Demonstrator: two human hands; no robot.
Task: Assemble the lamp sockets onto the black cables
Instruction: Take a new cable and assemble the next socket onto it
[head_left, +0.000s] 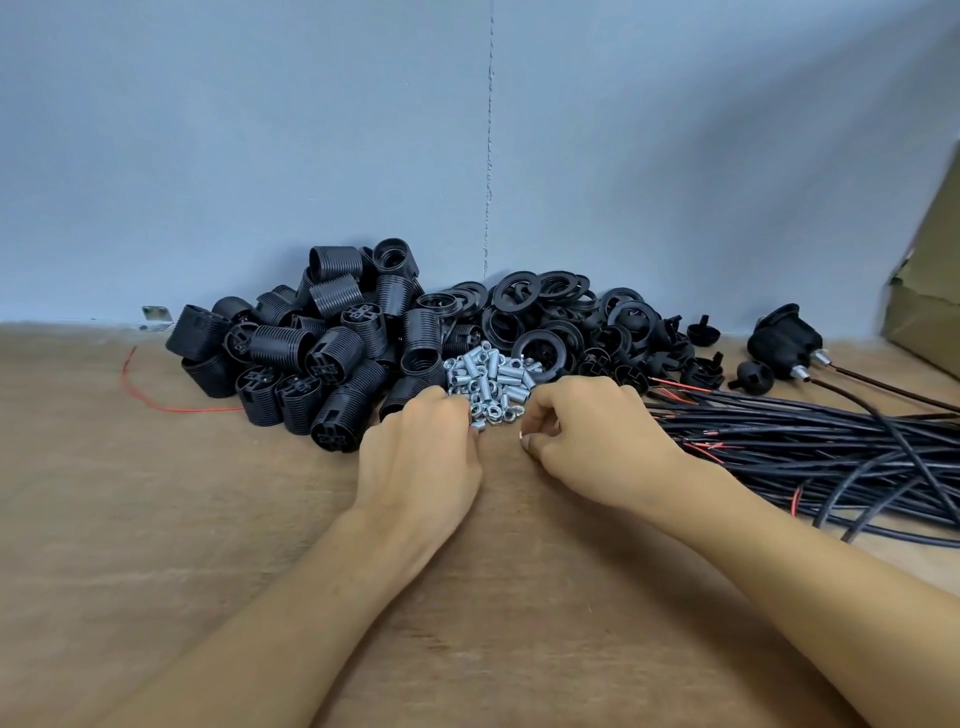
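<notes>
Left hand (421, 457), right hand (592, 436), one fittings pile (491, 379)

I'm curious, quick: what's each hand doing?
Left hand: fingers in the pile of small silver metal tubes; cannot tell.
Right hand: curled at the pile's edge; cannot tell.

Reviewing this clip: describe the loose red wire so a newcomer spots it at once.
On the brown wooden table, find the heap of ribbed black plastic socket shells against the blue wall. The thin red wire lies alone left of that heap, unlike the red leads bundled among the black cables.
</notes>
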